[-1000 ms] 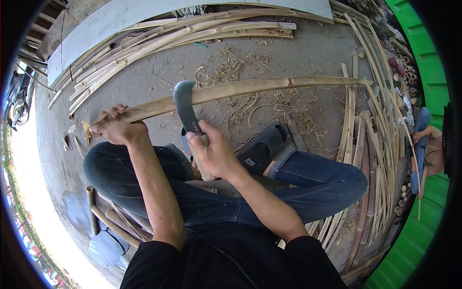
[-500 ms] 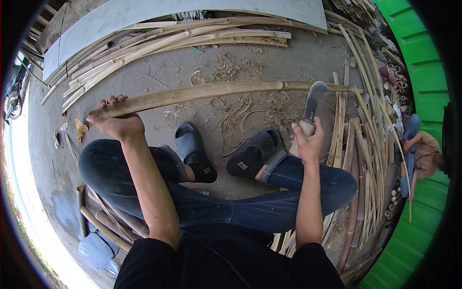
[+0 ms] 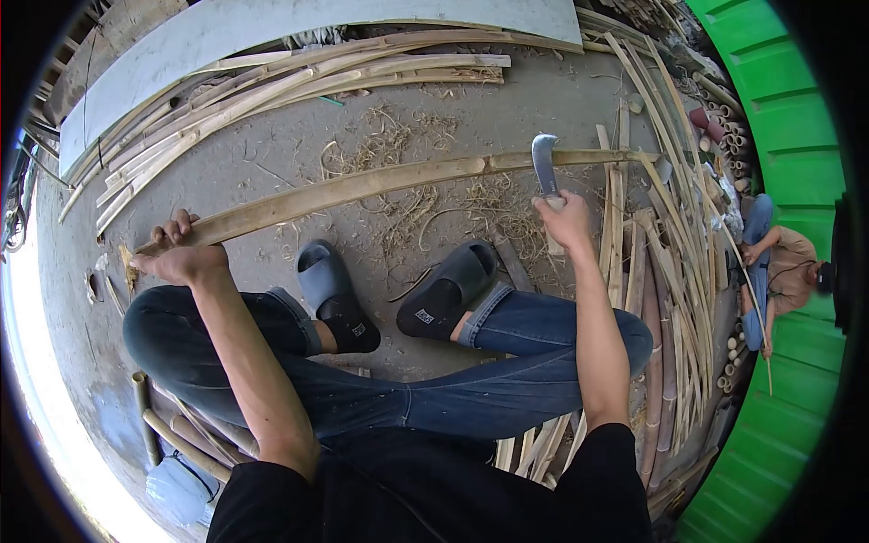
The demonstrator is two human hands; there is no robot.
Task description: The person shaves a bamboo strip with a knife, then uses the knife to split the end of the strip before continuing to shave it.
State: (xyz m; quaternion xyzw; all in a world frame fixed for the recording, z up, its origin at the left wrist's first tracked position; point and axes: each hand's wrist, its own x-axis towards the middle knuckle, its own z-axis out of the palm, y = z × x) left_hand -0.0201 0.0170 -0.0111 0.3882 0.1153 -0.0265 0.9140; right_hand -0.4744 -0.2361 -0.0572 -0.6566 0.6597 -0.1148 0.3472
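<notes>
A long split bamboo strip (image 3: 362, 185) runs across the view in front of my feet. My left hand (image 3: 184, 252) is closed around its left end, fingers over the far edge and thumb on the near side. On the right, my right hand (image 3: 567, 220) grips the handle of a billhook (image 3: 545, 165); its curved blade points away from me and overlaps the strip near a node. The strip's far right end reaches the stacked strips. Between my hands and knees are my two grey slides (image 3: 328, 271), worn over dark socks.
Curled shavings (image 3: 398, 145) litter the concrete floor. Long bamboo strips (image 3: 272, 86) lie at the back beside a pale board (image 3: 299, 16). More strips (image 3: 679, 290) are heaped at the right. Another person (image 3: 787, 276) sits by a green wall (image 3: 769, 100), holding a thin strip.
My right hand has moved forward and left with the billhook, its blade now pointing more upright. The left hand still holds the strip end; the whole view has shifted a little.
</notes>
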